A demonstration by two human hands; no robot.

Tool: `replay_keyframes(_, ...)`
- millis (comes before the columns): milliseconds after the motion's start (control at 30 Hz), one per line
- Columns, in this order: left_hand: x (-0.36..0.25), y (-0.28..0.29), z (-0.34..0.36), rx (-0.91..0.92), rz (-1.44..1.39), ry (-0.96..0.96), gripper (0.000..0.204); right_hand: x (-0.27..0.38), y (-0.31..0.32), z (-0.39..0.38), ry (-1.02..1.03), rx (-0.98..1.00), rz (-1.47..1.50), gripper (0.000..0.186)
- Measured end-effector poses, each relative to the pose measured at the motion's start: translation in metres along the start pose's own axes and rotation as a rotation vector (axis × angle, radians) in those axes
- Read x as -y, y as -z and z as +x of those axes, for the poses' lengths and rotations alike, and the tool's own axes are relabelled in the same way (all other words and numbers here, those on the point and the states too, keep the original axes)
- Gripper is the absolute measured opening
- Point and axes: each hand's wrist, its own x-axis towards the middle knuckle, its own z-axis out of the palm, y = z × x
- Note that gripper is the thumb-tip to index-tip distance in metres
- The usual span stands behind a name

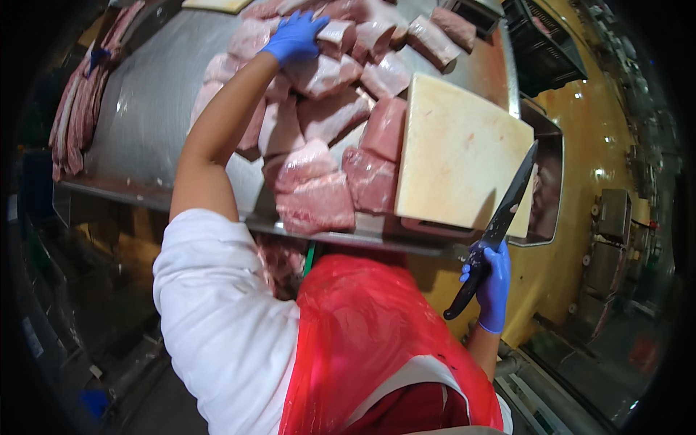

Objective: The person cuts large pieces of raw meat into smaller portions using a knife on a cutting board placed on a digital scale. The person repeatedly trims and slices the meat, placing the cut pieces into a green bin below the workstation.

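Observation:
My left hand [295, 38], in a blue glove, reaches to the far side of a metal table. Its fingers are spread over the pile of pale pink meat pieces [319, 76], at the edge of one piece [336, 36]; it does not appear closed round any of them. My right hand [494, 283], also gloved in blue, is wrapped round the black handle of a knife [505, 212]. The dark blade points up and away, over the right edge of a white cutting board [464, 152]. Bits of meat cling to the blade and glove. Two stacked-looking pieces [316, 199] lie near the table's front edge.
Long meat strips [78, 119] hang over the table's left end. A metal bin [549, 181] holding meat adjoins the board's right side. Beyond it stands a black crate [544, 47] on the yellowish floor. More meat [283, 261] shows below the table's front edge.

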Motion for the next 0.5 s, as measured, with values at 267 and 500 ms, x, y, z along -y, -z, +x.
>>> replay_keyframes(267, -0.142, 0.005, -0.272, 0.135, -0.387, -0.043, 0.062, -0.001, -0.003, 0.025, 0.032, 0.071, -0.031, 0.021)
replay_keyframes(500, -0.111, 0.000, -0.241, 0.500, -0.269, 0.026, 0.083, 0.013, -0.013, 0.044, 0.044, 0.296, -0.106, 0.021)
